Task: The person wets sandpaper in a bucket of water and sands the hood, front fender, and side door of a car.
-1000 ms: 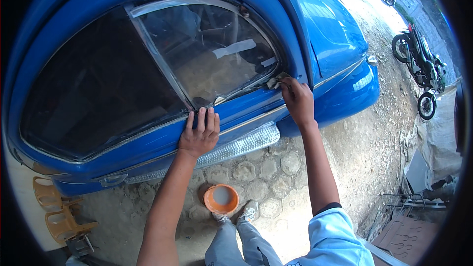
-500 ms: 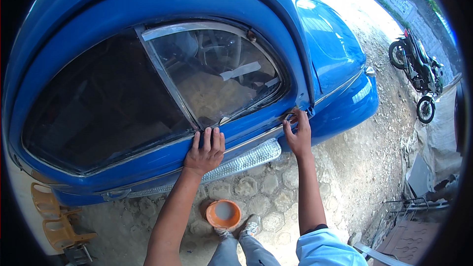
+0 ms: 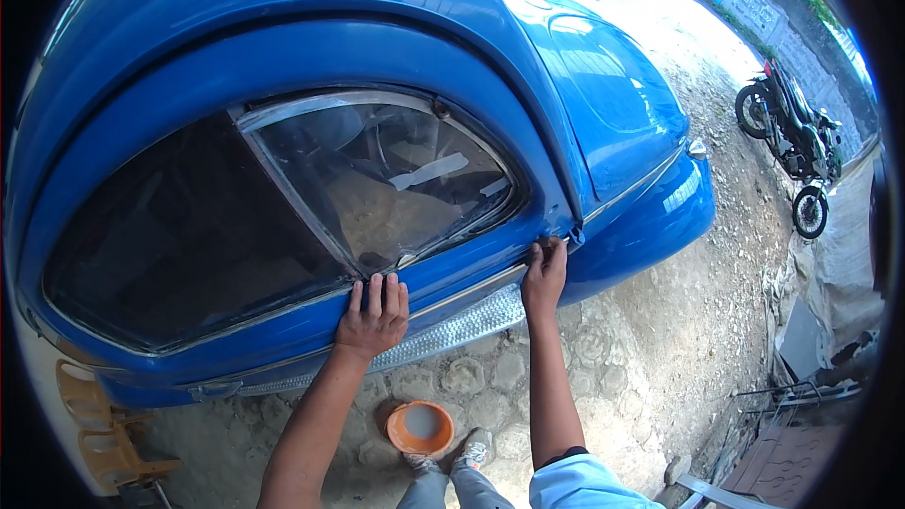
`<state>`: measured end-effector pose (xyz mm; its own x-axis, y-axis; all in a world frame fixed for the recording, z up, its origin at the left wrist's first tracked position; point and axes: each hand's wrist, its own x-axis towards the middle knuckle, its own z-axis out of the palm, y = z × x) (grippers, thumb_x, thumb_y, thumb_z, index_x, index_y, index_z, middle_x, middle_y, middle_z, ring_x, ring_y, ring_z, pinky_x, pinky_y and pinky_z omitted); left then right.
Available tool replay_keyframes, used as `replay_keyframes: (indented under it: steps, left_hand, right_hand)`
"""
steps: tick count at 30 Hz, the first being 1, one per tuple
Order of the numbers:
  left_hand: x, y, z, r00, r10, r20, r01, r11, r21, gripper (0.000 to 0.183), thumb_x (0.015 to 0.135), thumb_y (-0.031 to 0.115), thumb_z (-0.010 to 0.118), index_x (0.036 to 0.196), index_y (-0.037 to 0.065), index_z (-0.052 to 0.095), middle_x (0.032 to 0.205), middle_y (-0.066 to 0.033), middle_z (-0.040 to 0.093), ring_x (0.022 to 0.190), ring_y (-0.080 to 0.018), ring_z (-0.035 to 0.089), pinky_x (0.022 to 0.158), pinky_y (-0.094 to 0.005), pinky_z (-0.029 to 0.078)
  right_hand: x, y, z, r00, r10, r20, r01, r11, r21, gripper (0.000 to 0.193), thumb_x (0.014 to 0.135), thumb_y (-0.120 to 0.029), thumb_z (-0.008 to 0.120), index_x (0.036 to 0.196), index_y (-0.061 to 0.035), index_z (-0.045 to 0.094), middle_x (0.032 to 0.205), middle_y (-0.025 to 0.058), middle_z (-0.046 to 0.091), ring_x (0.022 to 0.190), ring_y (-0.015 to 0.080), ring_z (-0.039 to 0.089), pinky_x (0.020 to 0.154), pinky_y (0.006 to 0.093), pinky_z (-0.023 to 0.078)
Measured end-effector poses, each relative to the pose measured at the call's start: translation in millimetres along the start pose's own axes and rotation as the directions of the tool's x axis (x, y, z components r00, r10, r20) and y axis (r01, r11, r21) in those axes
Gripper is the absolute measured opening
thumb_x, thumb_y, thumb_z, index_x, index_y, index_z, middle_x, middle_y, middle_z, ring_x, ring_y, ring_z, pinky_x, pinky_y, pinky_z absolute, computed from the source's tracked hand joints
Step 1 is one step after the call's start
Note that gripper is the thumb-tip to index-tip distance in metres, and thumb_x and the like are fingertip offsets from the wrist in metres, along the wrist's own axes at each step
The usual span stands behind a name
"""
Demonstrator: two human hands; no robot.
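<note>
A blue rounded car door (image 3: 452, 269) stands in front of me, its window split by a metal bar. My left hand (image 3: 372, 319) lies with fingers spread on the door just under the window, near the foot of that bar. At the front edge of the door, my right hand (image 3: 544, 281) has its fingers curled together by a small blue fitting (image 3: 576, 235). Whatever sits between those fingertips is too small and hidden to name. Behind the front window pane (image 3: 415, 184), pale strips show.
An orange bucket (image 3: 420, 426) of greyish liquid stands by my feet on stone paving. Ridged metal running board (image 3: 481, 319) sticks out below the door. Yellow-orange chairs (image 3: 113, 448) are at lower left, a black motorcycle (image 3: 797, 127) at far right, and a metal frame (image 3: 787, 401) lower right.
The view has tilted, so the car sits a little lower and further left. My right fingers have drawn closer together at the door's front edge. My left hand stays on the door.
</note>
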<state>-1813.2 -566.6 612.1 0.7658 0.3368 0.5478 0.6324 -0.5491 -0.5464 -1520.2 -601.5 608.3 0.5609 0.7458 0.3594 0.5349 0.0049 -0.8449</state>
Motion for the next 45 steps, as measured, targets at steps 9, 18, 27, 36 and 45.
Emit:
replay_keyframes:
  steps: [9, 18, 27, 36, 45]
  left_hand:
    - [-0.1, 2.5, 0.8, 1.000, 0.000, -0.001, 0.000, 1.000, 0.002, 0.050, 0.094, 0.027, 0.044, 0.138, 0.004, 0.050, 0.146, -0.0161, 0.047, 0.139, -0.0372, 0.042, 0.113, -0.0542, 0.039]
    - [5.2, -0.4, -0.1, 1.000, 0.003, -0.001, -0.003, 1.000, 0.005, 0.050, 0.093, 0.028, 0.046, 0.137, 0.005, 0.051, 0.146, -0.0156, 0.047, 0.139, -0.0365, 0.041, 0.113, -0.0539, 0.039]
    - [-10.3, -4.0, -5.9, 0.999, 0.002, 0.032, -0.002, 1.000, -0.009, 0.050, 0.091, 0.027, 0.047, 0.136, 0.005, 0.052, 0.145, -0.0156, 0.048, 0.139, -0.0366, 0.042, 0.114, -0.0537, 0.038]
    - [2.9, -3.5, -1.8, 1.000, -0.008, 0.004, 0.008, 1.000, -0.017, 0.051, 0.093, 0.027, 0.046, 0.138, 0.005, 0.051, 0.146, -0.0154, 0.048, 0.139, -0.0368, 0.042, 0.113, -0.0536, 0.040]
    - [-7.9, -4.3, -2.0, 1.000, -0.010, 0.018, 0.010, 1.000, -0.016, 0.050, 0.092, 0.028, 0.047, 0.137, 0.006, 0.051, 0.145, -0.0146, 0.048, 0.138, -0.0367, 0.042, 0.113, -0.0534, 0.038]
  right_hand:
    - [-117.7, -63.7, 85.5, 0.944, -0.200, 0.264, 0.178, 0.979, 0.102, 0.023, 0.087, 0.000, 0.067, 0.108, -0.0032, 0.058, 0.095, 0.0182, 0.056, 0.084, 0.0397, 0.060, 0.070, 0.0491, 0.048]
    - [-30.5, 22.9, 22.9, 0.935, 0.311, -0.167, -0.249, 0.917, 0.312, 0.013, 0.094, -0.008, 0.068, 0.102, 0.0017, 0.064, 0.089, 0.0101, 0.064, 0.079, 0.0192, 0.061, 0.071, 0.0334, 0.049]
    - [-77.9, -17.7, 35.9, 0.938, -0.053, 0.342, -0.002, 0.987, 0.160, 0.033, 0.086, -0.008, 0.077, 0.114, -0.0021, 0.060, 0.093, 0.0117, 0.063, 0.079, 0.0248, 0.064, 0.070, 0.0330, 0.051]
    - [-26.6, 28.3, 21.1, 0.969, 0.211, -0.131, -0.166, 0.943, 0.287, 0.013, 0.099, -0.002, 0.061, 0.110, 0.0044, 0.059, 0.087, 0.0057, 0.064, 0.079, 0.0119, 0.060, 0.074, 0.0266, 0.049]
    - [-34.4, 22.5, 19.9, 0.994, 0.105, -0.041, -0.094, 0.974, 0.208, 0.011, 0.094, -0.003, 0.066, 0.102, 0.0005, 0.061, 0.088, 0.0110, 0.064, 0.076, 0.0211, 0.064, 0.072, 0.0280, 0.049]
